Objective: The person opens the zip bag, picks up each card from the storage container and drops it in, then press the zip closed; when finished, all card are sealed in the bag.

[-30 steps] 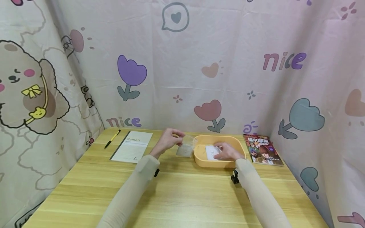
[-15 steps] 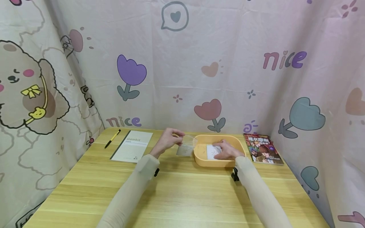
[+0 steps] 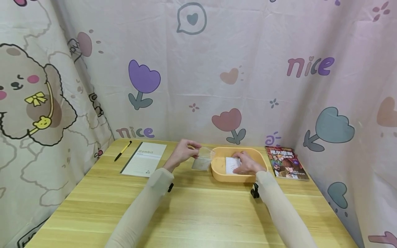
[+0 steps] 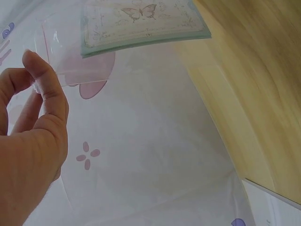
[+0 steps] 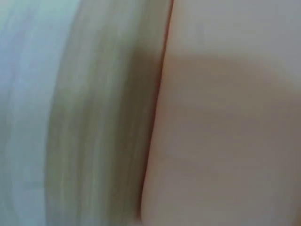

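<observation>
My left hand (image 3: 183, 151) pinches the edge of a clear plastic zip bag (image 4: 59, 47) between thumb and fingertips, left of the yellow basket. A thin red line runs along the bag near my fingers in the left wrist view. Beside it lies a pale stack of printed paper (image 4: 141, 23) with a butterfly picture and green edges. My right hand (image 3: 246, 163) reaches down into the basket (image 3: 219, 177), its fingers and thumb gripping the right side of a white printed paper (image 3: 231, 166). The right wrist view holds mostly blurred skin, hiding the fingertips.
On the left are a Gambit notebook (image 3: 144, 159) and a yellow-black pen (image 3: 123, 151). A comic-style magazine (image 3: 286, 163) lies right of the basket. Behind the wooden table (image 3: 198, 210) hangs a printed curtain (image 3: 180, 117).
The white paper in my right hand has shifted slightly to the right inside the basket, and its visible print looks different. My left hand and the bag stay almost still.
</observation>
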Tool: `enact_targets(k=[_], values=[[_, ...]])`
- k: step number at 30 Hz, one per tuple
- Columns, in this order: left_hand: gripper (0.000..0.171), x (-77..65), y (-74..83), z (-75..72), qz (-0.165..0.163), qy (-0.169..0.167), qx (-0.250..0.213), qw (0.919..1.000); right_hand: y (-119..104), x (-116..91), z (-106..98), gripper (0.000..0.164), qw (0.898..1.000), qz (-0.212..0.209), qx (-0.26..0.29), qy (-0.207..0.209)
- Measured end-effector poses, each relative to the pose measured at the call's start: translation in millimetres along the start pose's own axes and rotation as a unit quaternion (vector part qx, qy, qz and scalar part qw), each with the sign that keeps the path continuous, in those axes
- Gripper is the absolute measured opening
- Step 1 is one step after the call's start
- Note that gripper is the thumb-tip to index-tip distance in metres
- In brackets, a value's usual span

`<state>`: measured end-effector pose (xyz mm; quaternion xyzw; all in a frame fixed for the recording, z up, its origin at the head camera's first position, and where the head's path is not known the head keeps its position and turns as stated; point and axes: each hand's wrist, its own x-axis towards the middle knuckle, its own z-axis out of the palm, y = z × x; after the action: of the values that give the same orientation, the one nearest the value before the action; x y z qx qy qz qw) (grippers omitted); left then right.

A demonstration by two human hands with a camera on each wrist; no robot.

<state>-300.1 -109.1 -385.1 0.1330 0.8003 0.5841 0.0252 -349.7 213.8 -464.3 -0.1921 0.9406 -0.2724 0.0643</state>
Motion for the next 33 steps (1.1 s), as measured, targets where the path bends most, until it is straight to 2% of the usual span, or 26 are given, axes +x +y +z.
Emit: enact_targets(k=[6, 15, 20, 26, 30, 33], values=[[0.023, -0.9, -0.7, -0.2, -0.003, 0.002, 0.001, 1.0000, 1.9, 0.4, 2.6, 0.070, 0.999, -0.020, 0.022, 0.019], [0.023, -0.1, -0.5, -0.2, -0.003, 0.002, 0.004, 1.0000, 5.9, 1.9, 1.7, 0.068, 0.992, -0.046, 0.120, 0.016], [0.023, 0.2, 0.1, -0.1, 0.000, 0.000, 0.003, 1.0000, 7.6, 1.2, -0.2, 0.064, 0.978, -0.033, 0.207, 0.005], [0.024, -0.3, 1.1, -0.8, 0.001, -0.001, 0.001, 1.0000, 6.4, 0.6, -4.3, 0.071, 0.951, 0.007, 0.310, 0.014], [0.024, -0.5, 2.2, -0.8, 0.002, -0.003, 0.000, 1.0000, 3.4, 0.9, -6.7, 0.074, 0.938, 0.019, 0.344, 0.039], [0.024, -0.1, 2.2, -0.6, 0.002, -0.003, 0.001, 1.0000, 0.8, 1.2, -8.2, 0.073, 0.934, 0.021, 0.353, 0.056]])
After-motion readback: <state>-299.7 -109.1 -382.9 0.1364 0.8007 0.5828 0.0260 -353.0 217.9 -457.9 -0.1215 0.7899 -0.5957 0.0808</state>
